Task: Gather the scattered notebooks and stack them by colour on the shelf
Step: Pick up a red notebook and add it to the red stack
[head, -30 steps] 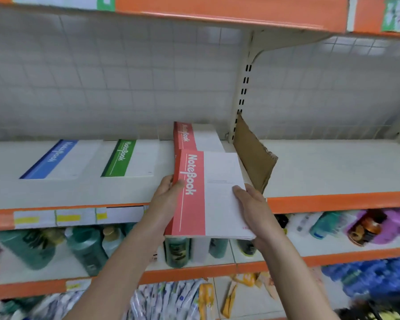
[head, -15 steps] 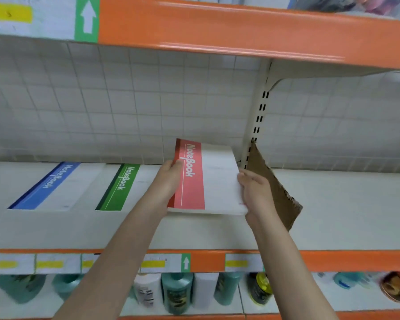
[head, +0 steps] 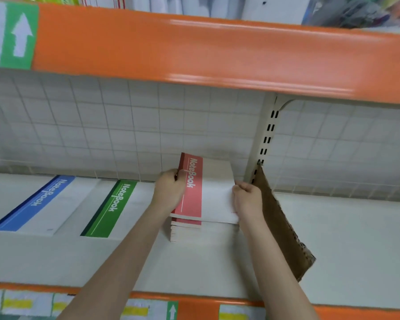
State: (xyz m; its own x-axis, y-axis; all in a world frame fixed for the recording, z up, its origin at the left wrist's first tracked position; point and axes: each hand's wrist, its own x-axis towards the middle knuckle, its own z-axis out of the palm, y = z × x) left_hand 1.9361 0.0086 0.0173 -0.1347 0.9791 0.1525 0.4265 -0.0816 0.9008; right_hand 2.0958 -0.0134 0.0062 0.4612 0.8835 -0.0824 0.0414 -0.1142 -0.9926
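Observation:
A red-striped notebook (head: 208, 192) lies on top of a stack of red notebooks (head: 185, 232) on the white shelf (head: 194, 264). My left hand (head: 170, 192) grips the top notebook's left edge, fingers curled round it. My right hand (head: 247, 200) grips its right edge. To the left, a green-striped notebook (head: 116, 207) and a blue-striped notebook (head: 42, 204) lie flat on the same shelf, each apart from the others.
A brown cardboard divider (head: 282, 227) stands just right of my right hand, by the slotted upright post (head: 263, 144). A wire grid backs the shelf. An orange shelf lip (head: 194, 49) hangs overhead. The shelf's orange front edge (head: 194, 308) carries price labels.
Both hands carried the red notebook from in front of the shelf inward and set it down on the red stack. The camera tilted upward.

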